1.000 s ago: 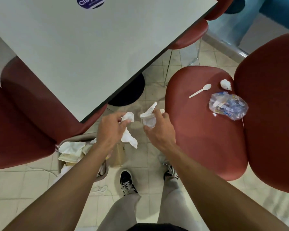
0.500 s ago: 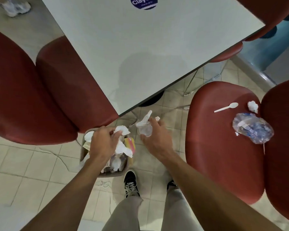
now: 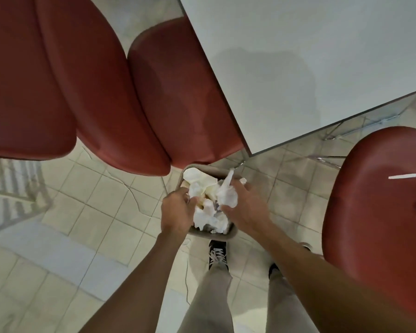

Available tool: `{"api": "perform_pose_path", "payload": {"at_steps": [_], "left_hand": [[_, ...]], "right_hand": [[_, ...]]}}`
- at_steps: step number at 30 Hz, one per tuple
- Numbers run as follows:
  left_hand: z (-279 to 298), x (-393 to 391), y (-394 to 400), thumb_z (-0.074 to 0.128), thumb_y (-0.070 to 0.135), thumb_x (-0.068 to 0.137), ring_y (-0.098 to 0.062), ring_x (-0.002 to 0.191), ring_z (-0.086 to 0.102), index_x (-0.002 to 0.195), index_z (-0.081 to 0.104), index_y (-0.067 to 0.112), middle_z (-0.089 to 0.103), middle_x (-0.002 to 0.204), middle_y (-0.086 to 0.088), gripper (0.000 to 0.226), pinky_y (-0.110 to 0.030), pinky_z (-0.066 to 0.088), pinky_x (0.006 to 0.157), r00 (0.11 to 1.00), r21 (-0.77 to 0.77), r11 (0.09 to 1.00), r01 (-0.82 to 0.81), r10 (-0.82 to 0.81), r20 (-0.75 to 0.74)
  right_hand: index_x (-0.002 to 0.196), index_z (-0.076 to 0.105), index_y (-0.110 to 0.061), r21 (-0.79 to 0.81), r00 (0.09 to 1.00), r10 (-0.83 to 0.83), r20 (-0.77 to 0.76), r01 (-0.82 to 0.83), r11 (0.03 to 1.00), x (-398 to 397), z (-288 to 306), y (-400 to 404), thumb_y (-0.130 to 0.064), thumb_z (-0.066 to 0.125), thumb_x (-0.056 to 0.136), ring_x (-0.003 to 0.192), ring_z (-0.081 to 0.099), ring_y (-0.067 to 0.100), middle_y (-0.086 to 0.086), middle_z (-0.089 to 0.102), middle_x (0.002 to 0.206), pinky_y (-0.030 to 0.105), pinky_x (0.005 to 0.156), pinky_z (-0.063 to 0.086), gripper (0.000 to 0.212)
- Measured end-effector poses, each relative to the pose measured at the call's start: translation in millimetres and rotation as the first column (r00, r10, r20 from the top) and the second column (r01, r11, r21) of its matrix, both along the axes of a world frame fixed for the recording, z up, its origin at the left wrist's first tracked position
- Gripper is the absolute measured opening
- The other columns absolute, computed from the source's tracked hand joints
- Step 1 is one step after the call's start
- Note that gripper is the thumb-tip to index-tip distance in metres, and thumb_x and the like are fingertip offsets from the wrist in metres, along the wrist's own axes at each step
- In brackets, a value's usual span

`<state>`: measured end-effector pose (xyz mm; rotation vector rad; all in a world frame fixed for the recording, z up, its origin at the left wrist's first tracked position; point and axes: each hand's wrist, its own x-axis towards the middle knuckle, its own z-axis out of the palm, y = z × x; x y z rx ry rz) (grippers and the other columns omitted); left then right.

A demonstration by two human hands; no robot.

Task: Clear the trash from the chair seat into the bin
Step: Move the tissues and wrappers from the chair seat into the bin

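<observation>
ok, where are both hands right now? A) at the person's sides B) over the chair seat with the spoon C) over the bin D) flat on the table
C: the left hand and the right hand are both over the open bin, each gripping crumpled white trash; the white spoon lies untouched on the chair seat to the right.
</observation>
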<state>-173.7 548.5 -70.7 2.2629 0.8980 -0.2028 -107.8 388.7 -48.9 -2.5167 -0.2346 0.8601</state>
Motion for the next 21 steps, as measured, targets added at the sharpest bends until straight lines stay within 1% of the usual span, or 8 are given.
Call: {"api": "perform_pose_path", "payload": {"at_steps": [3, 6, 8, 11, 14, 16, 18, 21], "left_hand": [[-16, -9, 3, 0.070, 0.017, 0.082, -0.020, 0.064, 0.058, 0.089, 0.052, 0.016, 0.058, 0.068, -0.001, 0.019, -0.029, 0.046, 0.059, 1.000, -0.071, 0.997, -0.030, 0.030, 0.001], [-33, -16, 3, 0.070, 0.017, 0.079, -0.019, 0.063, 0.051, 0.073, 0.048, 0.015, 0.052, 0.065, 0.000, 0.023, -0.029, 0.039, 0.054, 0.999, -0.101, 0.994, -0.048, 0.048, -0.004], [-44, -17, 2, 0.071, 0.016, 0.079, -0.019, 0.065, 0.049, 0.069, 0.048, 0.015, 0.052, 0.070, -0.001, 0.025, -0.027, 0.037, 0.057, 0.998, -0.108, 0.993, -0.054, 0.052, -0.023], [-57, -14, 0, 0.073, 0.015, 0.080, -0.021, 0.072, 0.053, 0.082, 0.057, 0.010, 0.056, 0.082, -0.005, 0.017, -0.029, 0.043, 0.065, 0.999, -0.060, 0.998, 0.019, -0.021, -0.032], [-64, -12, -3, 0.071, 0.015, 0.083, -0.025, 0.081, 0.059, 0.096, 0.066, 0.006, 0.062, 0.091, -0.009, 0.017, -0.029, 0.046, 0.071, 0.996, -0.023, 0.996, 0.083, -0.083, -0.012], [-60, -10, -3, 0.069, 0.020, 0.085, -0.026, 0.082, 0.061, 0.095, 0.068, 0.008, 0.064, 0.092, -0.008, 0.015, -0.031, 0.048, 0.071, 0.995, -0.005, 0.995, 0.101, -0.101, -0.010], [-52, -10, -2, 0.068, 0.030, 0.084, -0.024, 0.082, 0.062, 0.093, 0.068, 0.014, 0.065, 0.092, -0.003, 0.018, -0.034, 0.051, 0.071, 0.996, 0.031, 0.997, 0.076, -0.075, -0.057], [-35, -9, -2, 0.069, 0.042, 0.080, -0.020, 0.085, 0.062, 0.091, 0.067, 0.020, 0.066, 0.094, 0.004, 0.024, -0.033, 0.051, 0.072, 0.995, 0.095, 0.995, 0.036, -0.027, -0.097]], "right_hand": [[0.141, 0.029, -0.032, -0.073, 0.997, 0.069, -0.021, -0.071, 0.995, -4, -19, 8, -0.037, 0.064, 0.084, 0.119, 0.051, 0.027, 0.008, 0.042, 0.136, 0.039, 0.092, 0.048, 0.067], [0.143, 0.029, -0.031, -0.122, 0.987, 0.150, -0.054, -0.156, 0.980, -4, -39, 19, -0.039, 0.064, 0.086, 0.125, 0.047, 0.027, 0.010, 0.038, 0.142, 0.038, 0.097, 0.045, 0.067], [0.144, 0.029, -0.031, -0.135, 0.979, 0.177, -0.101, -0.190, 0.973, -4, -51, 24, -0.040, 0.064, 0.087, 0.124, 0.048, 0.029, 0.012, 0.031, 0.144, 0.038, 0.099, 0.046, 0.068], [0.146, 0.029, -0.029, -0.131, 0.971, 0.194, -0.142, -0.213, 0.968, -3, -65, 30, -0.040, 0.064, 0.088, 0.120, 0.052, 0.033, 0.014, 0.022, 0.147, 0.040, 0.102, 0.045, 0.069], [0.144, 0.029, -0.027, -0.152, 0.964, 0.219, -0.149, -0.241, 0.959, -2, -70, 32, -0.044, 0.063, 0.087, 0.121, 0.051, 0.036, 0.016, 0.022, 0.146, 0.042, 0.101, 0.045, 0.069], [0.146, 0.026, -0.030, -0.147, 0.965, 0.214, -0.152, -0.236, 0.961, 0, -69, 31, -0.046, 0.065, 0.084, 0.120, 0.051, 0.037, 0.016, 0.024, 0.146, 0.043, 0.098, 0.047, 0.075], [0.148, 0.021, -0.034, -0.132, 0.968, 0.200, -0.155, -0.221, 0.966, 1, -63, 29, -0.048, 0.068, 0.081, 0.122, 0.050, 0.034, 0.015, 0.022, 0.148, 0.042, 0.098, 0.046, 0.083], [0.150, 0.018, -0.035, -0.126, 0.977, 0.163, -0.138, -0.180, 0.976, 1, -48, 22, -0.042, 0.069, 0.082, 0.124, 0.050, 0.029, 0.012, 0.024, 0.149, 0.039, 0.099, 0.043, 0.085]]}}
